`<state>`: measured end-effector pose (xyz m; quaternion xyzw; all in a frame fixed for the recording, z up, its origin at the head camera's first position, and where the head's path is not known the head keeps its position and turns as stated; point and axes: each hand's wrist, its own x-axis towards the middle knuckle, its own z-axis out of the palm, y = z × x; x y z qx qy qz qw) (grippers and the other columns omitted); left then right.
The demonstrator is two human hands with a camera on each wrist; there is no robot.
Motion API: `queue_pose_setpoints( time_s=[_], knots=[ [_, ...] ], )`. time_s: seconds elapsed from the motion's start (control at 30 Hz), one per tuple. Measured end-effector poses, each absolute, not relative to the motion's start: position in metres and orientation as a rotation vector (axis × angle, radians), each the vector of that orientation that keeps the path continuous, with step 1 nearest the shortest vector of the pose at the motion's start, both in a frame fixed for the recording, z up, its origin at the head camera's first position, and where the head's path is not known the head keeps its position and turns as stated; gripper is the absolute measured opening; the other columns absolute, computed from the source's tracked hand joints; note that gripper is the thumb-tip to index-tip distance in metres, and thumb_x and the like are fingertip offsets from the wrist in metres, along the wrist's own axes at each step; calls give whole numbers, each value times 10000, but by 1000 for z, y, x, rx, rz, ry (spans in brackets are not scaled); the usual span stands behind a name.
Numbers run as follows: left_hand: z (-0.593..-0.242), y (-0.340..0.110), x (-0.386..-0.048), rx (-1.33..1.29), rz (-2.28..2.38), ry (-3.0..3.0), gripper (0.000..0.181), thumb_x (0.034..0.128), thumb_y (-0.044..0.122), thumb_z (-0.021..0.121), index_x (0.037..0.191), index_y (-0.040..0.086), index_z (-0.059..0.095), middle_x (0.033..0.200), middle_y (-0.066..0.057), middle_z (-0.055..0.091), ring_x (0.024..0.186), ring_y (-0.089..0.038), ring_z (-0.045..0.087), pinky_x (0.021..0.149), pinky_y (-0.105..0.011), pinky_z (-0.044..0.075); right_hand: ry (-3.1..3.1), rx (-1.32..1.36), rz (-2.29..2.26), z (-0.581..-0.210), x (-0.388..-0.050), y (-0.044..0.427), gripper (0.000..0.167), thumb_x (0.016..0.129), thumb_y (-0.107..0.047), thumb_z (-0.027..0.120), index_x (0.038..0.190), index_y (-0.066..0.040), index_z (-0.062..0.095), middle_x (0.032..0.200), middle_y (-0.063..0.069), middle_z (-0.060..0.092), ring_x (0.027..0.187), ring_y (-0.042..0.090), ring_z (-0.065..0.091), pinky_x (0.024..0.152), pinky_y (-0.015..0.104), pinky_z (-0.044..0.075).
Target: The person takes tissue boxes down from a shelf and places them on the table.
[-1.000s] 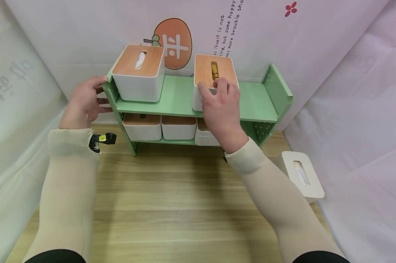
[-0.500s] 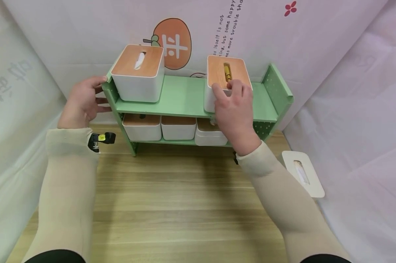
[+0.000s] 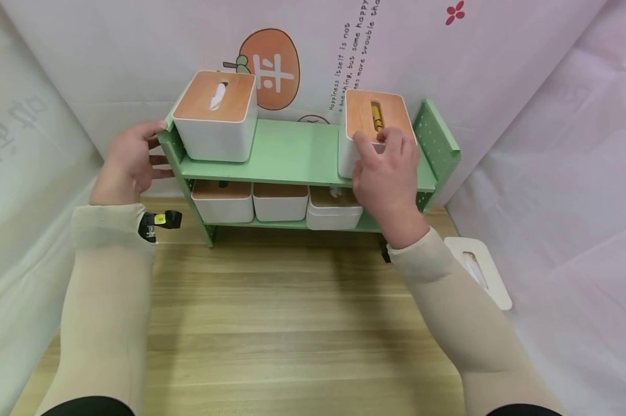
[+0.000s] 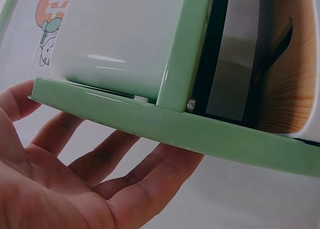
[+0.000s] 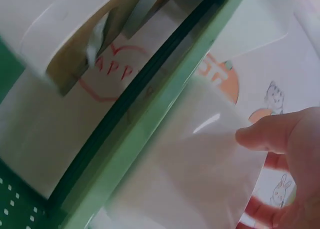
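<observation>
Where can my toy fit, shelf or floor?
On the top board, between the left box and the box the right hand holds; also the floor before the shelf. The lower board's crowded: three boxes side by side.

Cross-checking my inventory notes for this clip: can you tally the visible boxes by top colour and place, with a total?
Wood-topped boxes on the upper shelf: 2
Wood-topped boxes on the lower shelf: 3
White-topped box off the shelves: 1
Total boxes in view: 6
</observation>
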<state>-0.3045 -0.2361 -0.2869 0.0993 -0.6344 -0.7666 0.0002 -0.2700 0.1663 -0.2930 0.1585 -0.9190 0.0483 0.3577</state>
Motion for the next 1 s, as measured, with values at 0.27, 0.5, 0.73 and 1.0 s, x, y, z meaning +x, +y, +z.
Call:
queue_pose_setpoints(
  time_s=[0.27,0.5,0.73,1.0],
  knots=[
    [-288,-236,-305,329,-2406,-1983,240,979,369,643,1061,143,638,1240,-30,507,906,-269,605,623,-364,553,-2329,428,155,-296,-271,158,350,909,-84,553,1254,-142,567,1133,223,443,1056,435,409,951,568,284],
    [-287,-235,-305,320,-2390,-1998,262,980,380,639,1076,137,620,1246,-26,502,924,-273,601,628,-362,551,-2308,411,181,-295,-270,167,332,898,-41,577,1210,-155,575,1105,208,445,1031,440,413,926,575,305],
    [-288,-234,-305,322,-2378,-2009,269,977,395,638,1068,142,627,1247,-17,495,956,-281,573,633,-360,545,-2338,388,194,-295,-268,184,348,899,-50,593,1228,-161,582,1120,216,436,1058,451,396,938,587,283],
    [-288,-236,-305,325,-2400,-1995,269,973,393,646,1086,148,635,1269,-14,499,961,-277,582,639,-365,545,-2337,380,210,-288,-268,201,240,890,-128,627,1130,-125,622,1076,216,468,992,438,440,857,592,327]
  ],
)
